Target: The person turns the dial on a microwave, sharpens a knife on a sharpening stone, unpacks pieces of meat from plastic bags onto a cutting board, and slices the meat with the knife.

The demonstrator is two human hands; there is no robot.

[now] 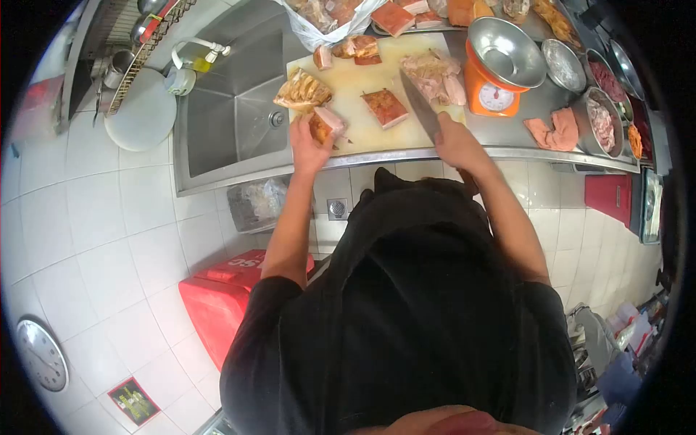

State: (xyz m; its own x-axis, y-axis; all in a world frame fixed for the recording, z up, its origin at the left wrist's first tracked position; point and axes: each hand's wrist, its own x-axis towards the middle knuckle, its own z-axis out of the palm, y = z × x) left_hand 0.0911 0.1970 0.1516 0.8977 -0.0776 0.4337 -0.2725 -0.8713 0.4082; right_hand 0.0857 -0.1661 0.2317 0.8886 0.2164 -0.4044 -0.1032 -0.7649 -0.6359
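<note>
My left hand (310, 148) grips a piece of roast pork (330, 122) at the left front of the white cutting board (362, 141). In my right hand (458, 143) is a large knife (419, 105), its broad blade pointing away from me beside a pile of sliced meat (437, 78). A squarish piece of roast pork (385, 108) with browned skin lies between my hands. Behind my left hand sits a ribbed chunk of roast pork (302, 90). Smaller roasted pieces (357, 48) rest near the board's back edge.
A steel sink (239, 138) is on the left. To the right stand an orange kitchen scale (494, 94) with a metal bowl (507, 52), a pinkish cloth (554, 130) and a pot of meat (600, 125). A plastic bag of meat (319, 22) lies behind the board.
</note>
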